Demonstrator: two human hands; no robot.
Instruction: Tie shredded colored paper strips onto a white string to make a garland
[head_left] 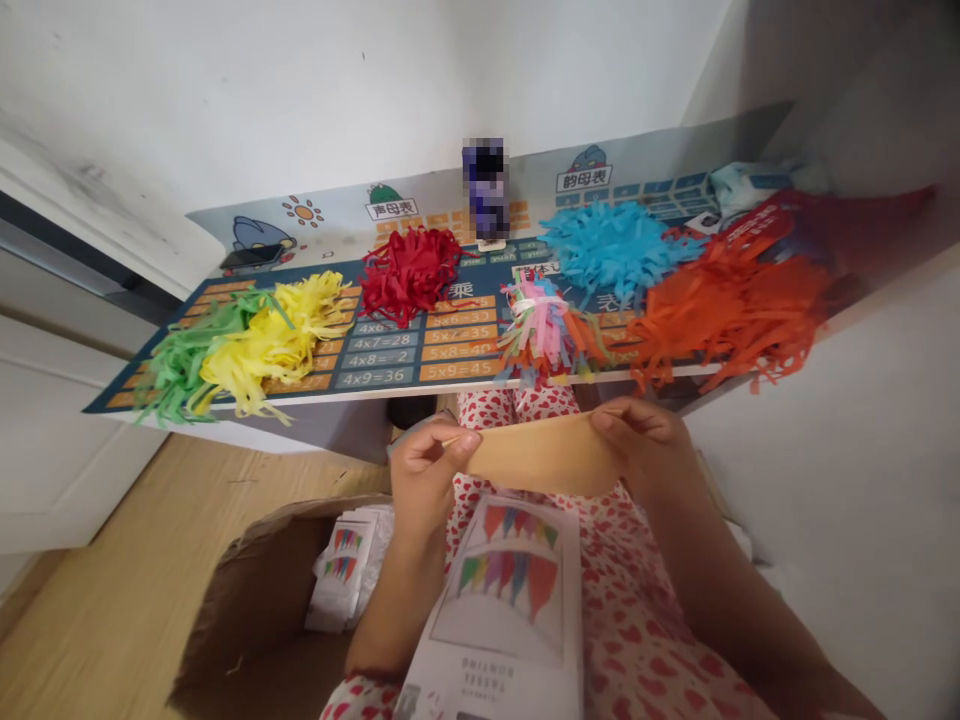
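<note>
The card (517,640) on the lap reads "TASSEL BUNTING" (upside down from here), with a smaller line too faint to make out, beside pictures of coloured tassels. Similar packs (341,575) lie in the brown box (251,625) on the floor.

The mat (379,345) carries sums such as "4x7=28", "4x9=36" and "5x9=45"; along its back, bent up against the wall (600,60), are the headings "声母表" and "韵母表". "乘" and "表" show between the tassels.

The left hand (431,465) pinches one end of the tan paper (544,458) between thumb and finger; the right hand (649,440) clamps the other end, thumb in front. The paper stretches between them, above the lap and just before the desk (480,386).

On the mat, left to right, are green (191,350), yellow (274,340), red (412,275), mixed (544,325), blue (607,245) and orange (735,300) tassels. A purple item (486,195), blurred out, stands at the back. The floor (142,520) is wood-toned, with a white door (52,450) at left.
</note>
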